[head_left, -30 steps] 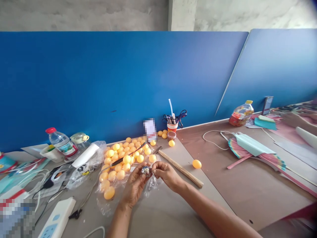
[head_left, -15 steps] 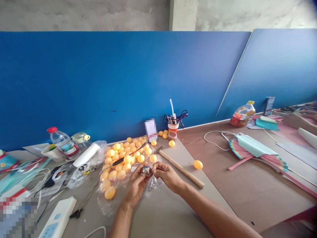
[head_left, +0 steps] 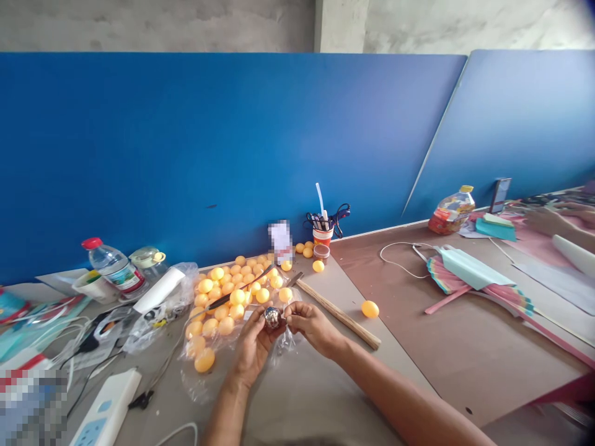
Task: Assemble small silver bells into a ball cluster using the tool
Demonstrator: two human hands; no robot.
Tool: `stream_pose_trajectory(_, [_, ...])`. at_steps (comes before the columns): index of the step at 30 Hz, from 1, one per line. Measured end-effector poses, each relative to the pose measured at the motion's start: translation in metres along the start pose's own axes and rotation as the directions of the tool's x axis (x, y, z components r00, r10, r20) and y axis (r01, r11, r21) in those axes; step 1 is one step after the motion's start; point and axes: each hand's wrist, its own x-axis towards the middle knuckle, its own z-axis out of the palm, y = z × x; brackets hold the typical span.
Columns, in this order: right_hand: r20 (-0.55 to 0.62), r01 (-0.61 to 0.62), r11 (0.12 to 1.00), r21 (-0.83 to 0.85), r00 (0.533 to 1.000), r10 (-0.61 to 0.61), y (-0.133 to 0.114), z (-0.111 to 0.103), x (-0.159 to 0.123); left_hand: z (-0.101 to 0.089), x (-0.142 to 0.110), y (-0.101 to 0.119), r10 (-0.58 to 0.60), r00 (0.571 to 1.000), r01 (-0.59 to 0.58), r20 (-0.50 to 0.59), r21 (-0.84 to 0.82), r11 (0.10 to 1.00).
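My left hand (head_left: 253, 344) is closed around a small shiny silver ball (head_left: 272, 317), held over the near edge of a clear plastic bag. Close against the ball's right side, my right hand (head_left: 310, 325) makes a pinch with thumb and forefinger; what sits between them is too small to make out. Just beyond my hands, many orange balls (head_left: 226, 288) lie on the clear bag. A slim black-handled tool (head_left: 219, 302) with a cord rests across them. To the right lies a hammer-like tool with a long wooden handle (head_left: 339, 313).
Left: a red-capped bottle (head_left: 116, 266), crumpled plastic and a white power strip (head_left: 106, 406). Behind: a cup of pens (head_left: 322, 236) and a small lidded tub (head_left: 321, 253). Right: a loose orange ball (head_left: 370, 309), pink and teal fabric (head_left: 483, 272), and another person's arm (head_left: 558, 220).
The view has shifted slightly, so everything sits a little further left and higher. Both hands keep their places at the silver ball, which seems turned slightly.
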Motion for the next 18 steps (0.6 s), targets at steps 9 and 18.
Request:
stream_pose_trajectory(9, [-0.009,-0.029,1.0,-0.009,1.0,0.028,0.0048,0.0007,0.001,0.0045,0.0006,0.0008,-0.018,0.998,0.019,-0.058,0.027,0.999])
stream_pose_trajectory(18, [-0.018,-0.027,0.999,-0.042,1.0,0.026,0.0039,0.0029,-0.0008,0.0022,0.002,-0.0041,-0.023,0.998,0.026,-0.055,0.058,0.998])
